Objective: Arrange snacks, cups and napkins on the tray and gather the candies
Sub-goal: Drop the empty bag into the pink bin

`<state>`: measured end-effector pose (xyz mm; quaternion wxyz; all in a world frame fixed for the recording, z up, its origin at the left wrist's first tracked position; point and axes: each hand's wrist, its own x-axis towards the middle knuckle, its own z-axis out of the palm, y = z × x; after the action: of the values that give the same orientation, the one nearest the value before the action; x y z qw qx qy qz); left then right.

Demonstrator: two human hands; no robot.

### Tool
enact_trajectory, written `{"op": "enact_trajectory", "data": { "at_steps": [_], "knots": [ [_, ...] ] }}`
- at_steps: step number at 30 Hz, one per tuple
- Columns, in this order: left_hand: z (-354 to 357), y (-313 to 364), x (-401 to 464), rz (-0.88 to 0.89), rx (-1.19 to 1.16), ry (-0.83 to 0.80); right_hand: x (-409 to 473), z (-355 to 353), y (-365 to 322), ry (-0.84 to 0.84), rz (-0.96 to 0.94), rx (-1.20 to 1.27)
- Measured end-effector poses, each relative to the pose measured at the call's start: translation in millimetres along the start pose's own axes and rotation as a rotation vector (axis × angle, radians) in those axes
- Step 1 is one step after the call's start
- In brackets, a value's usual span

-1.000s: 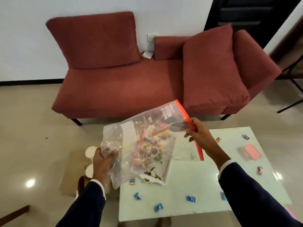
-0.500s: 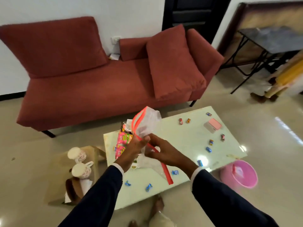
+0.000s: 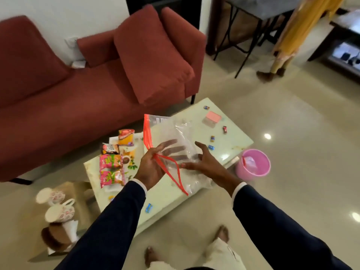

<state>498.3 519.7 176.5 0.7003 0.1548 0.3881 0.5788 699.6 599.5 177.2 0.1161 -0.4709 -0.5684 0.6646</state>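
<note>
Zip bag: clear, crinkled plastic film, red seal strip. Surface: pale, glossy, smooth. Snack packets: shiny foil-like wrap. Sofa: matt red cloth. Bin: pink plastic. Floor: polished, reflective.

Bright room, glare spots on floor (edges blurred, warped).

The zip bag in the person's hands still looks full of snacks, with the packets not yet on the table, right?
Not quite. The head view shows the zip bag empty and clear; the left hand shows through the plastic and the right hand is beside it. The snack packets already lie on the table.
</note>
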Motion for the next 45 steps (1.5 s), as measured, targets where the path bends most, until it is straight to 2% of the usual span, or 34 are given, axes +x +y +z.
{"op": "enact_trajectory", "data": {
  "at_steps": [2,4,5,6,8,9,11,14,17,19,21,23,24,26,28,30,32,36,39,42,45],
  "knots": [
    [26.4,-27.4,34.6,0.025,0.233,0.197,3.4,-48.5,26.9,0.126,0.04,0.024],
    [49.7,-54.2,57.8,0.127,0.656,0.501,4.4,-92.3,52.3,0.204,0.066,0.002],
    [61.7,-67.3,70.0,0.214,0.862,0.549,4.0,-114.0,64.3,0.223,0.076,-0.017],
    [72.8,-78.7,81.7,0.311,1.074,0.473,3.8,-133.5,74.1,0.23,0.079,-0.052],
    [100.9,-100.7,106.1,0.397,1.502,0.092,3.0,-164.6,87.6,0.209,0.06,-0.151],
    [114.4,-110.6,117.6,0.379,1.694,-0.059,2.9,-174.9,90.5,0.174,0.041,-0.187],
    [139.3,-131.4,141.4,0.2,1.868,-0.156,4.0,-199.0,94.3,0.065,0.023,-0.132],
    [158.5,-155.5,174.4,-0.132,1.631,-0.09,5.9,-240.2,99.9,-0.034,-0.005,0.173],
    [164.6,-176.2,211.1,-0.267,1.392,-0.139,13.0,-277.6,115.1,-0.027,-0.032,0.348],
    [170.6,-187.9,237.3,-0.277,1.353,-0.085,20.5,-296.7,125.4,0.084,-0.011,0.444],
    [177.3,-200.0,269.7,-0.224,1.303,0.065,34.4,-317.3,136.9,0.223,0.005,0.423],
    [184.5,-214.3,302.4,-0.181,1.122,0.198,48.1,-335.9,148.6,0.213,0.028,0.285],
    [189.8,-220.6,314.5,-0.171,1.006,0.209,53.3,-341.6,152.7,0.152,0.053,0.26],
    [202.6,-241.2,344.2,-0.235,0.805,0.161,72.1,-359.2,166.2,0.112,0.183,0.399],
    [212.2,-265.6,369.1,-0.345,0.568,0.147,92.9,-381.0,180.2,0.186,0.252,0.442],
    [217.8,-289.0,396.4,-0.45,0.402,0.147,116.7,-407.1,198.8,0.297,0.253,0.259],
    [219.0,-312.4,435.0,-0.48,0.478,0.145,144.7,-436.9,225.9,0.42,0.267,0.032],
    [209.9,-369.5,502.0,-0.437,0.852,0.082,196.8,-486.6,295.1,0.604,0.32,-0.219],
    [180.1,-426.9,543.7,-0.542,1.016,0.039,245.4,-498.5,355.4,0.573,0.349,-0.237],
    [140.3,-490.7,579.3,-0.572,0.987,0.208,291.8,-496.5,422.8,0.459,0.318,-0.183],
    [103.7,-547.1,597.4,-0.472,0.931,0.305,318.4,-494.5,478.9,0.372,0.243,-0.154]
  ]
}}
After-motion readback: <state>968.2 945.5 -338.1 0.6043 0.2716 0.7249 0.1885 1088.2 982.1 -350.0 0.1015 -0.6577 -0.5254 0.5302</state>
